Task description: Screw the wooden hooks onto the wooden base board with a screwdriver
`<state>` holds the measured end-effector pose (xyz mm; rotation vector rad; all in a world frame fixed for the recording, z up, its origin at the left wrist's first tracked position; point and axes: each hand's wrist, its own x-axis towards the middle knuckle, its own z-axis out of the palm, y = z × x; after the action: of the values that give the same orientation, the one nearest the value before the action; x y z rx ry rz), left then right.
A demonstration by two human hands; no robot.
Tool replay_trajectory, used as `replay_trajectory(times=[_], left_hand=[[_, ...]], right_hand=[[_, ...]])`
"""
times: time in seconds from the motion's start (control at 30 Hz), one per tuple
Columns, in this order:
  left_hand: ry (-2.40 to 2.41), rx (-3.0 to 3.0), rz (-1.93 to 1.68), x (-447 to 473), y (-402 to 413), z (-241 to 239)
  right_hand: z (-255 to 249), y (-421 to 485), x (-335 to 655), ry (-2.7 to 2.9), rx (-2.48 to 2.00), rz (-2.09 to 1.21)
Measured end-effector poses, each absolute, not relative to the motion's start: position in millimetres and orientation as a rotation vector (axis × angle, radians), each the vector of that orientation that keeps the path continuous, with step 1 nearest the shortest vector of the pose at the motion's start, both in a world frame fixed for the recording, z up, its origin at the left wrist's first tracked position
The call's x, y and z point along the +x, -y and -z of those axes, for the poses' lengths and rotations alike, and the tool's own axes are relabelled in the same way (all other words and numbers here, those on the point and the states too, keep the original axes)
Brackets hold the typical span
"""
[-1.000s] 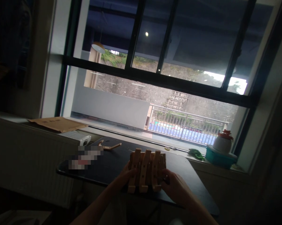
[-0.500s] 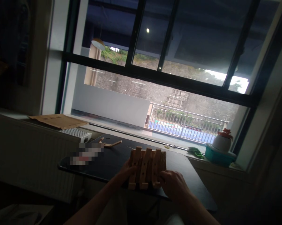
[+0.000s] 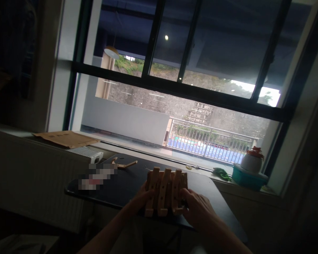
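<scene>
A wooden rack (image 3: 163,197) with three pale, hook-ended slats stands tilted up at the near edge of the black table. Small dark holes show along the slats. My left hand (image 3: 141,197) is closed around its left side, thumb lying on the left slat. At the lower right, my right hand (image 3: 197,206) is closed, its fingertips by the right slat; a small dark thing seems to be in them, too dim to name. Farther back on the table lies a loose bent wooden piece (image 3: 126,164), like the slats in colour.
The black table (image 3: 201,187) meets the windowsill. A blurred-out patch (image 3: 97,178) covers something at its left. On the sill are a brown paper envelope (image 3: 69,138), a green cloth-like thing (image 3: 221,173) and a teal box (image 3: 247,178) with a white, orange-topped bottle (image 3: 251,160) on it.
My right hand's fingers have shifted slightly, with the thumb higher against the right slat. My left hand keeps its hold, and the rack stays nearly in place.
</scene>
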<state>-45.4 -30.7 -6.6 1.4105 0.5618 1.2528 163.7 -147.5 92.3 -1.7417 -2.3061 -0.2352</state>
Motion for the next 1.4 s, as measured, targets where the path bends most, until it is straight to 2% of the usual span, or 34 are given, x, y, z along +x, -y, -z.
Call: replay_trajectory(times=[0.27, 0.63, 1.0, 1.17, 1.4], left_hand=[[-0.536, 1.424, -1.236, -44.4, 27.2, 10.4], [-0.527, 1.426, -1.219, -44.7, 35.9, 2.8], [-0.574, 1.410, -1.282, -43.2, 31.8, 5.1], [-0.567, 1.405, -1.289, -42.7, 29.5, 8.6], [-0.566, 1.416, -1.301, -43.7, 31.6, 7.2]], right_hand=[[-94.0, 143.8, 162.3, 2.532, -1.700, 0.344], [-68.3, 140.3, 173.1, 2.126, -1.862, 0.178], [-87.4, 142.6, 153.8, 2.465, -1.767, 0.432], [-84.9, 138.3, 157.7, 2.512, -1.744, 0.360], [-67.1, 136.4, 175.0, 2.179, -1.839, 0.120]])
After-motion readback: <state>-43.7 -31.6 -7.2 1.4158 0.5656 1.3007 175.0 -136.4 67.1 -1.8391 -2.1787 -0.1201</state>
